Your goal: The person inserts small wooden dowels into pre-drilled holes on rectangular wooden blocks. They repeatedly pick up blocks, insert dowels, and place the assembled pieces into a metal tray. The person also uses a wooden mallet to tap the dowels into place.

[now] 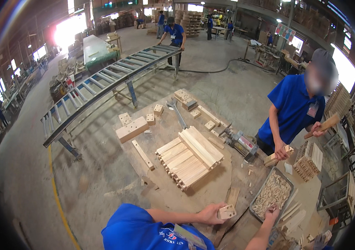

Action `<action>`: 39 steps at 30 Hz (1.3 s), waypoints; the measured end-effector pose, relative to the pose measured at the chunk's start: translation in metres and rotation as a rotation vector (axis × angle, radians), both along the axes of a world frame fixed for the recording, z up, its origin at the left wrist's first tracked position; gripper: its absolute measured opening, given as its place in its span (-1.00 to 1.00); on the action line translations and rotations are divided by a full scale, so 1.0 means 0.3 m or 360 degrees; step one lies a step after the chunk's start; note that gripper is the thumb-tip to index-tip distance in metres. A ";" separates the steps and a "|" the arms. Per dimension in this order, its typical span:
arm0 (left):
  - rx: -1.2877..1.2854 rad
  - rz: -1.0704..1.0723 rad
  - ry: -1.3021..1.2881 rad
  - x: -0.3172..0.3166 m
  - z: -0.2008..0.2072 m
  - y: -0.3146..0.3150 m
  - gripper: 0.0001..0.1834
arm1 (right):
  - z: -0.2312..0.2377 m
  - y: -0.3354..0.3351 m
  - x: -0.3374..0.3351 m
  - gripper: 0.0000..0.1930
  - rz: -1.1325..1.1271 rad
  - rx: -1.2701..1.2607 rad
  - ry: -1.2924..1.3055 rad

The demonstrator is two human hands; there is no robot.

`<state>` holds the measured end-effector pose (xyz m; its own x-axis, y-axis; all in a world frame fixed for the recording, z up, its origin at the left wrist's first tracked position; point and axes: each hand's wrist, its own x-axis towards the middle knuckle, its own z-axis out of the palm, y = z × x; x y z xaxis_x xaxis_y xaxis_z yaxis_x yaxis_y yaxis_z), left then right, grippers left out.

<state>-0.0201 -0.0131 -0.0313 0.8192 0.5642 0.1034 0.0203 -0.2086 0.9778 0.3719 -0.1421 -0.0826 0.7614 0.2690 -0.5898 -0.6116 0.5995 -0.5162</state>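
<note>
Gripping the block [227, 212] in our left hand [211, 213], we've got its holes showing, left of the tray [262, 186]; our right hand [272, 211], nearer, reaches the dowels [274, 189]; whether it pinches one, we can't tell.

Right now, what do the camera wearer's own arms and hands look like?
The left hand and right hand are bare: no gloves or watch show. The left sleeve is short and blue; the right sleeve is out of view, and only a bare right forearm shows. The blue shirt carries white and red print.
</note>
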 end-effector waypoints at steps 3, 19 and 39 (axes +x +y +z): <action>0.0056 -0.0004 0.0013 0.008 0.001 0.003 -0.33 | -0.026 -0.033 0.016 -0.80 0.0091 0.0362 0.0067; 0.0009 -0.0056 0.0077 -0.020 -0.026 -0.008 -0.32 | 0.027 -0.049 -0.248 -0.58 0.0205 0.0701 0.0024; 0.0104 -0.0055 -0.0077 0.005 -0.055 0.005 -0.33 | 0.294 -0.081 -0.677 -0.83 0.1070 -0.0335 -0.0949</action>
